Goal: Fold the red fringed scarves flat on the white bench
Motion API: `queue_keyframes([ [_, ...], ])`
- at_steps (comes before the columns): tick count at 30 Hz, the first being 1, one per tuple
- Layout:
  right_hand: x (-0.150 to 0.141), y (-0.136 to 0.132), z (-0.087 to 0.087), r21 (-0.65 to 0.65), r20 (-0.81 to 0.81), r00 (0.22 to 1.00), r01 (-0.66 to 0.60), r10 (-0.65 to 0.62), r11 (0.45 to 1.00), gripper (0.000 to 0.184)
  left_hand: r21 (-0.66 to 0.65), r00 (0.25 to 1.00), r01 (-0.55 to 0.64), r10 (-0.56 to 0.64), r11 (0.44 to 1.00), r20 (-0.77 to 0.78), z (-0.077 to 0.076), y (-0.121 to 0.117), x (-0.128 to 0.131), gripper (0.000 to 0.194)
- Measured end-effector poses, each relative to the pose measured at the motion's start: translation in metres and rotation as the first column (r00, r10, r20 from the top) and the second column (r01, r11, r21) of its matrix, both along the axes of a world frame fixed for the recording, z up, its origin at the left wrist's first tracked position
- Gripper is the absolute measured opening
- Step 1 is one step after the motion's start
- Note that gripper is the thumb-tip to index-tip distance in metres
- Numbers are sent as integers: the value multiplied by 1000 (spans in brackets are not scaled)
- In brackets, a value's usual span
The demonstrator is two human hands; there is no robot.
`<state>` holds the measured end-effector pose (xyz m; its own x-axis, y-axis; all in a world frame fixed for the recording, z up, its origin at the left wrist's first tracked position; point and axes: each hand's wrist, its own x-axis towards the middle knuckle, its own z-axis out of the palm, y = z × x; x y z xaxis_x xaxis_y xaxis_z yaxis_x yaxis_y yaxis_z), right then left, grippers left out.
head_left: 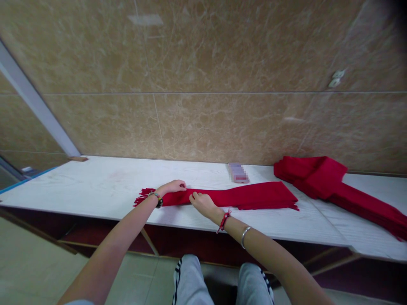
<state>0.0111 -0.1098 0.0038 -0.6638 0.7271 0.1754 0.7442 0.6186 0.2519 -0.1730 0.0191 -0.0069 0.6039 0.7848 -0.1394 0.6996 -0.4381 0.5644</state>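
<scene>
A long red scarf [251, 195] with fringed ends lies flat along a white table [95, 186]. My left hand [171, 187] rests on the scarf near its left fringe, fingers curled and pinching the cloth. My right hand [202, 201] sits just to the right of it, fingers bent down and gripping the near edge of the same scarf. A beaded band is on my left wrist; a red cord and a silver bangle are on my right.
A pile of folded red scarves [321, 178] lies at the right, trailing toward the table's right end. A small blurred pinkish object [238, 172] sits by the marble wall. My knees in grey trousers show below the table edge.
</scene>
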Motion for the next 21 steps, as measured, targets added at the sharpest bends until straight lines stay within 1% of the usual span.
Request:
queue_keyframes([
  [3, 2, 1, 10, -11, -15, 1000, 27, -27, 1000, 27, -10, 998, 0, 1, 1000, 59, 9, -2, 6, 26],
  [6, 17, 1, 30, -17, -70, 992, 102, -103, 995, 32, -13, 990, 25, -23, 1000, 136, 25, -4, 20, 35],
  [8, 35, -1, 49, -30, -130, 976, 173, -175, 984, 36, -23, 977, 45, -39, 999, 210, 41, -4, 38, 40],
  [10, 60, -5, 70, -26, -181, 951, 248, -249, 968, 39, -52, 944, 59, -39, 997, 327, 60, -3, 65, 42],
  [12, 91, -10, 90, 7, -201, 933, 307, -300, 952, 44, -77, 885, 85, -40, 993, 464, 79, -3, 101, 43],
  [14, 128, -16, 106, 66, -186, 928, 341, -324, 938, 49, -50, 827, 131, -82, 990, 556, 98, -2, 147, 45],
  [16, 169, -22, 117, 131, -144, 928, 361, -342, 923, 53, 41, 824, 173, -167, 984, 542, 112, -4, 198, 43],
  [18, 213, -28, 120, 183, -105, 922, 386, -372, 904, 54, 172, 869, 191, -248, 966, 428, 120, -7, 251, 39],
  [19, 234, -31, 117, 200, -94, 917, 399, -388, 895, 54, 210, 881, 199, -269, 957, 389, 120, -9, 277, 37],
  [21, 273, -36, 105, 207, -81, 906, 423, -416, 882, 53, 260, 898, 213, -293, 942, 329, 113, -17, 323, 34],
])
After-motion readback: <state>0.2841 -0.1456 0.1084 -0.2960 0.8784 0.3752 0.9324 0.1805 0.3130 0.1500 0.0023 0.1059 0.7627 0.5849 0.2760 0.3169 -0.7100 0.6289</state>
